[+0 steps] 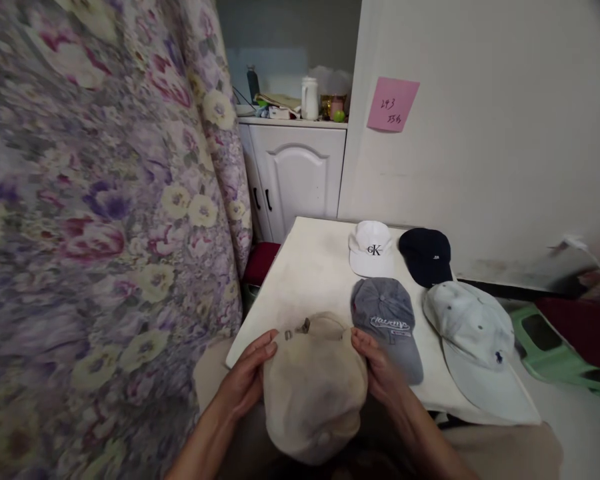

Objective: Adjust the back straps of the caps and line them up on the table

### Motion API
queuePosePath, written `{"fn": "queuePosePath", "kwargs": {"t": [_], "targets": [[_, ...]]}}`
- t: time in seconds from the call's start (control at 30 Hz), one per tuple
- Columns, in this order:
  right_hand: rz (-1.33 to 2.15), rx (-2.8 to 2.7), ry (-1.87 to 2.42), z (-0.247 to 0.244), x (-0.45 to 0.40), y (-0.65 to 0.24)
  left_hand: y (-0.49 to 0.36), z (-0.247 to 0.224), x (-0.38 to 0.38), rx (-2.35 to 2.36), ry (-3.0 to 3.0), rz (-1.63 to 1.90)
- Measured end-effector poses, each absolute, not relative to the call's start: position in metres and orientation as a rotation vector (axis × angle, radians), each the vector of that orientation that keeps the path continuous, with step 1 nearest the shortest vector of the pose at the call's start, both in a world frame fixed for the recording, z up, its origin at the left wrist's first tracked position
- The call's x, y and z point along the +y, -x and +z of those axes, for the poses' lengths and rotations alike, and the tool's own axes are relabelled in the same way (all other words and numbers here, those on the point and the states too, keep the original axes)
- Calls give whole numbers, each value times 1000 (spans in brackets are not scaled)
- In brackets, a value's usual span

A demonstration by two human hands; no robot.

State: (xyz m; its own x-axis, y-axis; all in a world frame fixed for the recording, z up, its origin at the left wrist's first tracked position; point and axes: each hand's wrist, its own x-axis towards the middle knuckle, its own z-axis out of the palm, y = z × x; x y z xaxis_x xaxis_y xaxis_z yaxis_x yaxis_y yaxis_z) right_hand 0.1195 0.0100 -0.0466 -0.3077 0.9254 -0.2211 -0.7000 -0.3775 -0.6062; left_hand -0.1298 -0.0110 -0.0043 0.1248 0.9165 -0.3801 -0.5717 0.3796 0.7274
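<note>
A beige baseball cap [316,393] is held over the table's near edge, its back strap and metal buckle facing away from me. My left hand [250,370] grips its left side with the thumb on top. On its right side my right hand [375,360] pinches the edge near the strap opening. Just right of that hand lies a grey-blue cap [387,327] with white lettering. Behind it sits a white cap [371,248] with a black CK logo, and a navy cap [427,257] is beside that. A pale grey cap [475,340] with a small dark emblem lies at the right.
The caps rest on a white table [300,267]. A floral curtain [110,227] hangs at the left. Behind stands a white cabinet [300,167] with a white jug [309,98] on top. A pink note [393,105] is on the wall, and a green stool [543,343] stands right.
</note>
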Motion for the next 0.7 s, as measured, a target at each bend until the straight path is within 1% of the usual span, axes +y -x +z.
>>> {"fn": "queuePosePath", "kwargs": {"t": [0.17, 0.37, 0.47, 0.7], "targets": [[1881, -642, 560, -16, 0, -139, 124, 28, -16, 718, -753, 917], [1803, -693, 527, 10, -12, -152, 103, 56, -19, 806, -922, 758], [1801, -731, 512, 16, -18, -159, 94, 68, -22, 847, -966, 733], [1764, -935, 423, 38, -29, -174, 78, 100, -33, 811, -1095, 815]]}}
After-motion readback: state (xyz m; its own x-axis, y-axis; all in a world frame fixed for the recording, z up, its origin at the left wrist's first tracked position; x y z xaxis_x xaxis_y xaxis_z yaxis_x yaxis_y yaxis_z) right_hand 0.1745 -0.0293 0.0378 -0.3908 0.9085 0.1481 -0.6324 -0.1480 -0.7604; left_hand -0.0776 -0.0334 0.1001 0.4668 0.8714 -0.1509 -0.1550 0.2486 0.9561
